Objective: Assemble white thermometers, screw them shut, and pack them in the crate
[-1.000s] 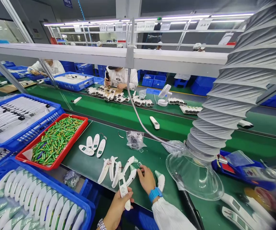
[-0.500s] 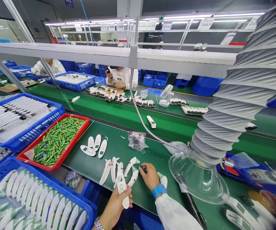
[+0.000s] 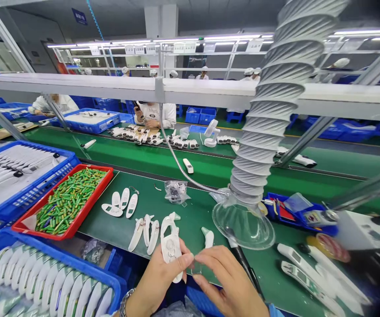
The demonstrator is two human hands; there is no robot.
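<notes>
My left hand (image 3: pixel 157 281) grips a white thermometer shell (image 3: pixel 172 246), open side up, just above the near edge of the green bench (image 3: pixel 190 220). My right hand (image 3: pixel 231 281) is close beside it, thumb and forefinger pinching a small clear piece (image 3: pixel 195 267) next to the shell's lower end. Just beyond my hands lie more white shells (image 3: pixel 144 231) in a loose row, and one green-tipped shell (image 3: pixel 207 237) rests to the right of them. Three white oval covers (image 3: pixel 120 202) lie farther back on the left.
A red tray of green batteries (image 3: pixel 61 202) and blue crates (image 3: pixel 38 281) of parts stand at the left. A grey ribbed hose (image 3: pixel 269 110) ends in a clear hood (image 3: pixel 242 224) right of my hands. Finished thermometers (image 3: pixel 308 273) lie at the right. A person (image 3: pixel 152 112) works across the conveyor.
My right hand lifted from the bench and came back to the shell in my left hand. The left hand turned the shell open side up. The camera swung right and nearer.
</notes>
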